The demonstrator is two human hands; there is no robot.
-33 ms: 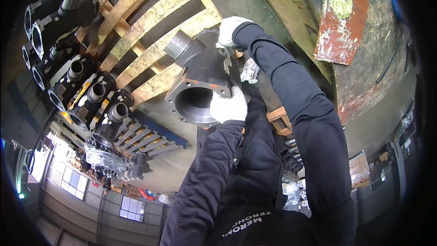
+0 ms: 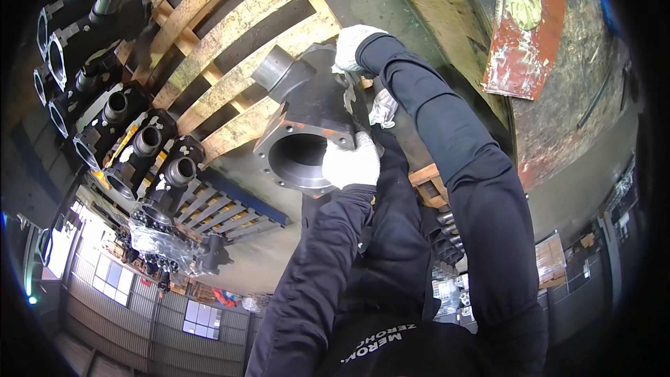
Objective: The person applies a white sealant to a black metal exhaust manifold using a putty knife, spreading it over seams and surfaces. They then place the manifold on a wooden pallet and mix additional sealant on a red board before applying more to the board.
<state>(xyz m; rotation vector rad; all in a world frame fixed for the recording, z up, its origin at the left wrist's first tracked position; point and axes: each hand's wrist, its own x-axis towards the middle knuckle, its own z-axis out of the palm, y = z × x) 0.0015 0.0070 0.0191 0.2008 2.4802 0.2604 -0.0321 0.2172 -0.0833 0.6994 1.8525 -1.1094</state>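
Both gloved hands are gripping a dark cast housing (image 2: pixel 307 126) over the wooden pallet (image 2: pixel 230 28): the left hand (image 2: pixel 351 162) is clasping its flanged rim, the right hand (image 2: pixel 352 45) its far end. Nothing is shifting between the two pictures; the casting is hanging steady, unreleased.

The right hand (image 2: pixel 356 43) hides the casting's (image 2: pixel 314 108) far end; both hands' fingers under it cannot be seen.

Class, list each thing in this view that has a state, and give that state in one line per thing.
Dark cast-metal flanged housing: lifted, tilted, bore open toward camera.
Left white-gloved hand: gripping the flange rim.
Right white-gloved hand: gripping the housing's far end.
Pale wooden pallet: partly bare.
Row of black flanged castings: lined up on pallet.
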